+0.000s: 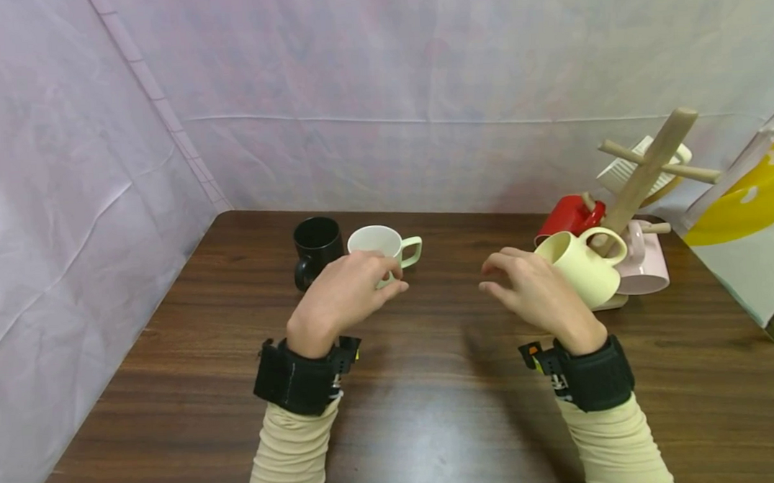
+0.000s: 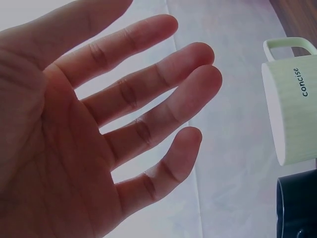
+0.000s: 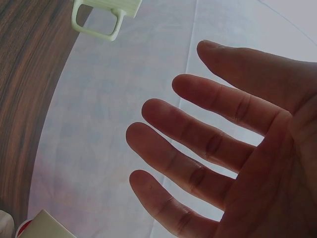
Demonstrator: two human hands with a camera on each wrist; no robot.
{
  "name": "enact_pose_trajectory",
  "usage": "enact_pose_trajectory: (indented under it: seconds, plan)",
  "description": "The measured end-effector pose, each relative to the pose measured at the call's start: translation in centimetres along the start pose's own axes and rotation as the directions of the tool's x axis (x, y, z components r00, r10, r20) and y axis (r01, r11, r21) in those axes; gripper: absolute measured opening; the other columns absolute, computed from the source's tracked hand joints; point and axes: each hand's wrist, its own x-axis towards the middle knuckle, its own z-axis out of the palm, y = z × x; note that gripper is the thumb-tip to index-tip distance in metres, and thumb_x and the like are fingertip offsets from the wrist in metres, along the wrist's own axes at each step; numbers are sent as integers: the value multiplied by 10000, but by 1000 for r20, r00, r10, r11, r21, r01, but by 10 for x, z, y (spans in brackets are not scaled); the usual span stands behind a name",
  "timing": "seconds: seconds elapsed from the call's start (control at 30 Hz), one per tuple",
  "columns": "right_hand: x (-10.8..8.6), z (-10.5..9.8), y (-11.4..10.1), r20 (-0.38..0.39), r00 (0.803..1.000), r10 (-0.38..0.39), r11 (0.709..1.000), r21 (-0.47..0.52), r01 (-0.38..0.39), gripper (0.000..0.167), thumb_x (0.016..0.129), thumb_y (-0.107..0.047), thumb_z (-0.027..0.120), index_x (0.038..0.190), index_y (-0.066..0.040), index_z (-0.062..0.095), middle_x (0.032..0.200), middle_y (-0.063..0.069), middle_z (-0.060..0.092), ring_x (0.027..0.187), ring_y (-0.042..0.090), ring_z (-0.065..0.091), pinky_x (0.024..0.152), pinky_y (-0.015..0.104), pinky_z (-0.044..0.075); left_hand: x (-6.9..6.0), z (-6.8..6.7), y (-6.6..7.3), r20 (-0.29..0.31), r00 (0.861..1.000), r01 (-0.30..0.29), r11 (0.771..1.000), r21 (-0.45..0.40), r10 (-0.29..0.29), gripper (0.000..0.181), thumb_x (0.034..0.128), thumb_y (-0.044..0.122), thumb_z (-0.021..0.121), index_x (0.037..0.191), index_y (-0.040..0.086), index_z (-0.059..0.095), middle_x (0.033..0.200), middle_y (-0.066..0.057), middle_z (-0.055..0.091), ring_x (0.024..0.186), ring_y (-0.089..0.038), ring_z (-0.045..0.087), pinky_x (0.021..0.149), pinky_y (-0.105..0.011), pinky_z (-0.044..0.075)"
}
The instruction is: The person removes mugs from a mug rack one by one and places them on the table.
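Observation:
My left hand (image 1: 347,294) hovers above the table, in front of a pale green-white mug (image 1: 375,240) that it partly hides; its fingers are relaxed and hold nothing. In the left wrist view that mug (image 2: 297,109) bears the word "concise", apart from the fingers. A black mug (image 1: 318,243) stands to its left. My right hand (image 1: 541,292) is raised with loosely bent fingers, nothing in them, overlapping a yellow mug (image 1: 586,272) in the head view; contact cannot be told. The right wrist view shows the spread fingers (image 3: 163,153) and the pale mug's handle (image 3: 116,29).
A wooden mug rack (image 1: 649,165) stands at the right of the brown table (image 1: 433,412). About it are the yellow mug, a red mug (image 1: 564,218), a pink mug (image 1: 647,262) and a white ribbed one (image 1: 618,176). Pale cloth (image 1: 379,69) hangs behind the table.

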Motion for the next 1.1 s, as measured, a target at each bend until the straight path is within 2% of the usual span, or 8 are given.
enact_pose_trajectory:
  seconds: [0.23,0.37,0.5,0.63,0.73,0.83,0.97,1.1]
  plan:
    - [0,0,0,0,1000,3,1000,4,-3,133,886,-103,765,982,-26,715,932,82,683,809,263,641,733,464,515,1,-1,2,9,1000,-2,1000,2,2,195,983,300,691,1065,136,755,1016,17,717,898,-168,658,819,-414,523]
    - [0,-1,0,-5,1000,2,1000,12,-2,137,885,-93,764,986,-15,715,944,99,685,827,284,648,746,473,518,1,0,4,0,1000,-32,999,31,32,193,989,300,682,1060,135,755,1037,11,720,917,-178,668,841,-417,524]
    - [-2,-7,3,-37,999,25,1000,16,-25,155,888,-102,766,1001,-8,717,973,126,698,852,310,655,750,501,520,0,3,11,-36,993,-113,990,80,116,164,983,281,693,1025,134,751,1009,13,714,881,-172,676,810,-391,538]
    - [-9,-22,16,-143,989,44,999,38,-39,135,879,-90,774,978,-14,722,953,130,714,827,310,668,733,487,505,0,6,27,-74,967,-234,966,108,243,131,974,253,706,989,126,736,958,3,698,822,-156,670,747,-351,544]
    - [-16,-33,27,-244,967,67,997,56,-54,99,873,-43,766,951,-4,720,916,136,721,784,317,686,711,387,508,0,8,37,-105,934,-326,936,133,341,119,971,240,710,963,122,727,920,3,684,810,-152,662,740,-342,542]
    - [-20,-40,36,-317,943,101,994,72,-83,84,881,-11,750,951,21,717,897,156,727,739,308,698,677,232,475,-2,11,45,-132,903,-380,903,200,409,122,970,251,710,952,131,727,901,14,678,833,-158,654,761,-340,536]
    - [-25,-47,48,-387,904,183,982,105,-154,99,899,-12,740,970,50,715,888,208,722,720,8,637,677,85,398,-3,15,55,-133,880,-405,867,290,456,135,973,293,702,962,162,733,925,36,690,877,-166,653,781,-341,522]
    - [-34,-58,63,-448,840,307,952,137,-274,144,922,-48,721,987,81,715,891,267,705,685,-207,460,623,64,368,-3,20,67,-112,863,-430,833,349,492,144,979,330,688,969,194,734,940,57,689,891,-155,650,747,-326,504]
